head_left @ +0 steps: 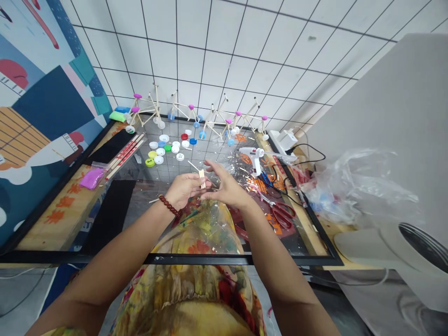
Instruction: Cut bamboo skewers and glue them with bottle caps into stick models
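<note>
My left hand (185, 189), with a beaded bracelet at the wrist, pinches a small bundle of short wooden sticks (202, 179) above the glass tabletop. My right hand (226, 186) is just right of the bundle, its thumb and fingers apart, with nothing visible in it. One thin pale stick (193, 165) lies just beyond the left fingertips. Past the hands, loose bottle caps (168, 148) in white, yellow, green, red and blue are scattered. To the right lies a white glue gun (252, 158), near red-handled scissors (282, 214).
Several stick models (213, 123) with pink and blue discs stand along the tiled wall. Long sticks in a wrapper (126, 156) and a pink packet (93, 177) lie left. A power strip (282, 142), black cables and plastic bags (360, 182) line the right. Wood scraps litter the glass.
</note>
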Available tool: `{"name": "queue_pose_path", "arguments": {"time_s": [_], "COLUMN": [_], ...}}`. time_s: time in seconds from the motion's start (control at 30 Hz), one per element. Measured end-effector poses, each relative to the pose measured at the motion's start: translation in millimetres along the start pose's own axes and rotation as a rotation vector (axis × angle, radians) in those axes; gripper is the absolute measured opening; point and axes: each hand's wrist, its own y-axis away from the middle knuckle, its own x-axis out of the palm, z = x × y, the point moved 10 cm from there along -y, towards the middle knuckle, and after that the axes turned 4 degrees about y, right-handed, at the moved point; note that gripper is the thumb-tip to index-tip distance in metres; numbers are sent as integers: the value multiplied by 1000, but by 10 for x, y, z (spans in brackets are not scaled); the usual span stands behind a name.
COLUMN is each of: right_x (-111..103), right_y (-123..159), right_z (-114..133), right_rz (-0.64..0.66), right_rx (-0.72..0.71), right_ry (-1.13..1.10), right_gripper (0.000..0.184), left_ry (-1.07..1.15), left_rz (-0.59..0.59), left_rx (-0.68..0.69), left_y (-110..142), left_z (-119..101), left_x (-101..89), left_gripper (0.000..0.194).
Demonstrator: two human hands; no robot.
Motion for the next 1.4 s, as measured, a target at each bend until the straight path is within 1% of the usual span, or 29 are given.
{"name": "queue_pose_path", "arguments": {"time_s": [0.07,0.17,0.3,0.43,0.6,0.7,0.77,0.83,0.87,0.9,0.93,1.0,1.03,1.1,1.13,1.2,1.23,1.27,1.33,1.4], "right_x": [0,-25,-61,-66,-36,-16,-50,-161,-252,-368,-507,-800,-965,-1250,-1338,-1459,-1490,-1507,-1521,-1497], "right_y": [10,12,13,19,24,-3,-15,25,81,168,290,622,827,1257,1457,1788,1893,1961,2009,1959], "right_z": [72,95,113,114,77,49,67,120,153,180,206,181,126,-41,-162,-390,-460,-506,-528,-457], "right_rz": [-8,-61,-114,-130,-137,-133,-132,-134,-138,-147,-163,-166,-174,-163,-122,-75,-80,-96,-147,-195], "right_rx": [-78,-106,-128,-139,-129,-102,-88,-69,-53,-30,-4,94,169,319,394,512,529,532,529,518], "right_ry": [191,305,326,338,356,368,341,314,324,361,434,651,760,929,974,1004,1002,1002,1020,1050], "right_gripper": [100,94,92,91,89,87,89,87,82,71,57,28,21,17,14,14,14,14,15,16], "left_ry": [13,8,3,-10,-27,-43,-36,-17,-7,0,5,10,14,25,32,44,48,50,54,73], "left_rz": [-6,22,52,43,28,17,-5,-26,-35,-40,-41,-39,-39,-38,-39,-37,-36,-33,-27,-22], "left_rx": [-13,-11,29,75,113,159,187,183,169,150,129,91,76,50,40,27,26,28,43,54], "left_y": [6,4,-8,-9,12,23,28,25,21,17,12,5,4,3,4,4,4,3,2,10], "left_z": [1,10,8,-8,-34,-74,-98,-93,-79,-61,-41,-5,10,40,55,80,88,92,84,69], "left_x": [-4,18,40,49,73,74,52,23,9,-2,-9,-14,-15,-12,-10,-3,1,5,10,15], "left_gripper": [18,21,28,31,30,27,27,28,27,27,26,23,22,20,19,18,18,18,20,20]}}
